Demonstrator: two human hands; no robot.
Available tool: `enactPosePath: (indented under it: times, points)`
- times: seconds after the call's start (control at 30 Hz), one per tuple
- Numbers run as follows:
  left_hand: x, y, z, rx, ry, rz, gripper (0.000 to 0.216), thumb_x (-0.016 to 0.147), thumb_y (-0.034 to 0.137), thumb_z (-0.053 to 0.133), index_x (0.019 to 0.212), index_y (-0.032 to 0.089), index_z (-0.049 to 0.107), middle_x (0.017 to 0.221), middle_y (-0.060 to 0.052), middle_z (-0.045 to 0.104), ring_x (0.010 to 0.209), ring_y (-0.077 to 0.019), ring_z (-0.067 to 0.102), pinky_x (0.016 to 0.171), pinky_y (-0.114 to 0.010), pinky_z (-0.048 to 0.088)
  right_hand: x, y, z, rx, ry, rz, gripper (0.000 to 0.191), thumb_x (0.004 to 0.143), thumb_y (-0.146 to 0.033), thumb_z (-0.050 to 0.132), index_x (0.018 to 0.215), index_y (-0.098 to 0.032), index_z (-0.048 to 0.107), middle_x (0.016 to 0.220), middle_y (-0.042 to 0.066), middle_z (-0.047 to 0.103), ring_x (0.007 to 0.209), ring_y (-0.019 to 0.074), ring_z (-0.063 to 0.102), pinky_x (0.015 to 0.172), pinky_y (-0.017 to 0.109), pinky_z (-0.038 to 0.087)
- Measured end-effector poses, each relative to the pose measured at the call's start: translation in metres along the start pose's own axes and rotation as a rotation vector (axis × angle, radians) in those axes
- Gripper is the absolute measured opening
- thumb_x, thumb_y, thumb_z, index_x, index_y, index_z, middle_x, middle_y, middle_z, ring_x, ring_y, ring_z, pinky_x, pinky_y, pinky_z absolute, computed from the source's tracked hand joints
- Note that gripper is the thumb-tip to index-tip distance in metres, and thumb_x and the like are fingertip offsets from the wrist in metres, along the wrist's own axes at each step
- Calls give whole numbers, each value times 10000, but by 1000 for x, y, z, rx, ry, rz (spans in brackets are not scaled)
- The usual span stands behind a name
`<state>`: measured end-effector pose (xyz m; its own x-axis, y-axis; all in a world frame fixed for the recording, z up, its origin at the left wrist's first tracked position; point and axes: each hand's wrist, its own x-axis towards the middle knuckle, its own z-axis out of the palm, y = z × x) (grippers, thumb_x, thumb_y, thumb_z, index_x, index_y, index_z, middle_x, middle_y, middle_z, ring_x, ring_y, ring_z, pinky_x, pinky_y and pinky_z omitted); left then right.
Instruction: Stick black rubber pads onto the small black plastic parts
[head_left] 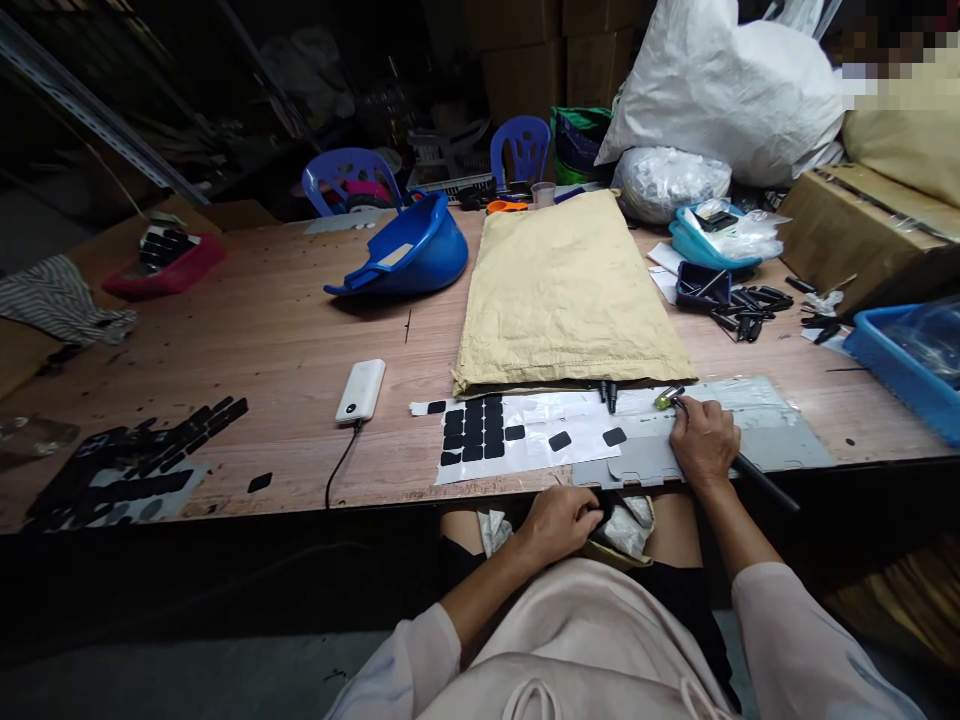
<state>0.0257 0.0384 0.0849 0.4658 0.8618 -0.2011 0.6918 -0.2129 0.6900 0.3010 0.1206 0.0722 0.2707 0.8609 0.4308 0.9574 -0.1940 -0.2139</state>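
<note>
Shirt (585,640) nearest, then left hand (559,522) over the lap, fingers curled by white plastic (630,528); can't tell if it grips anything. Right hand (705,440) closed on 1 hammer (772,486), by its looks, over 1 grey board (795,440) at the surface (420,350) edge. Judged mid-job; done vs left unclear. 1 white sheet (536,457): roughly a dozen black pads (493,437) packed, 4 apart. 1 power bank (361,392). 2 tubes (612,397) by 1 sack (570,290). Tube pile (750,300) beyond, uncountable. 2 chairs (520,150) farther.
</note>
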Motion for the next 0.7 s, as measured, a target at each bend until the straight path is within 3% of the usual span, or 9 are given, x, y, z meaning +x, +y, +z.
enactPosePath:
  times: [0.07, 0.2, 0.37, 0.53, 0.7]
  points:
    - [29, 19, -13, -27, 153, 42, 187, 969, 310, 626, 1000, 249, 800, 897, -18, 790, 799, -192, 715, 766, -302, 552, 0, -1, 0, 3, -7, 8, 296, 984, -273, 547, 1190, -185, 740, 1006, 129, 614, 885, 235, 443, 722, 359, 228]
    - [102, 43, -32, 82, 414, -26, 195, 982, 336, 643, 1069, 217, 770, 1050, -73, 736, 967, -236, 693, 849, -339, 557, -1, -2, -1, 1, -11, 4, 283, 984, -270, 551, 1182, -189, 737, 995, 120, 612, 880, 231, 437, 725, 360, 225]
    - [160, 54, -33, 257, 420, -148, 188, 927, 354, 718, 953, 175, 771, 1102, -151, 703, 1117, -325, 637, 899, -403, 550, -2, -2, -2, 8, -1, -13, 285, 993, -269, 538, 1184, -182, 731, 994, 123, 625, 874, 229, 430, 721, 364, 223]
    - [152, 56, -32, 248, 398, -209, 119, 886, 284, 711, 864, 181, 767, 1021, -135, 705, 1023, -319, 651, 839, -405, 538, -2, -3, -2, 18, -10, 2, 285, 992, -258, 540, 1190, -187, 732, 1007, 122, 631, 879, 230, 444, 720, 359, 226]
    - [107, 32, -44, 195, 378, -54, 59, 852, 276, 778, 867, 224, 755, 957, -65, 694, 1001, -264, 630, 893, -378, 510, -2, -4, -3, 5, -4, 1, 297, 990, -264, 536, 1191, -182, 738, 1007, 128, 637, 888, 237, 450, 724, 367, 241]
